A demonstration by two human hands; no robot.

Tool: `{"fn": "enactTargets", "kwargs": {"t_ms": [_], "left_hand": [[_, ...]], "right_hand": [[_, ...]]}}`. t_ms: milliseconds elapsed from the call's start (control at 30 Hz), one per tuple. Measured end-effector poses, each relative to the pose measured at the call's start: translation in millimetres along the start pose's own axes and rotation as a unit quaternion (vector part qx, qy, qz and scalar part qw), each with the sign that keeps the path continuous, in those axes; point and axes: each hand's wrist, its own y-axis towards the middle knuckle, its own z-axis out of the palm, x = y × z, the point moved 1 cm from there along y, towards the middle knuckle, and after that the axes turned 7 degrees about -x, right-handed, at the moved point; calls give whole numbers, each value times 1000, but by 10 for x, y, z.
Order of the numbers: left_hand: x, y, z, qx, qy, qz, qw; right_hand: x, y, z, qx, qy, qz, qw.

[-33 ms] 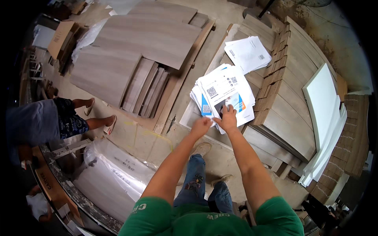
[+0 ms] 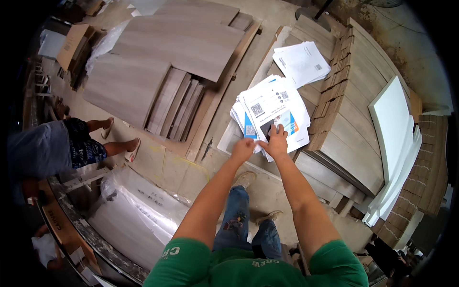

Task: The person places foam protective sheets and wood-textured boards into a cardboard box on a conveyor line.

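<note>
Printed sheets [image 2: 267, 103] lie piled just right of centre, upper half of frame; lower layers mostly covered. Right hand [image 2: 276, 142] rests on the top sheet, thumb and fingers apart, hiding part of its picture. Left hand [image 2: 243, 150] at the pile's lower edge, fingers curled together; can't tell if they pinch paper. Co-worker [image 2: 45, 147] at far left, upper body lost in dark rim.
</note>
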Motion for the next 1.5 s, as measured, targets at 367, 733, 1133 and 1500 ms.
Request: {"fn": "enactTargets", "kwargs": {"t_ms": [367, 733, 1133, 1500], "left_hand": [[947, -711, -100, 0, -117, -123, 986], [912, -752, -132, -2, -108, -139, 984], [647, -564, 69, 41, -148, -113, 982], [818, -705, -51, 4, -111, -119, 987]], "right_hand": [[-28, 154, 7, 106, -53, 17, 993], [-76, 158, 3, 114, -63, 3, 991], [49, 139, -50, 129, -91, 20, 987], [215, 134, -22, 146, -152, 0, 978]]}}
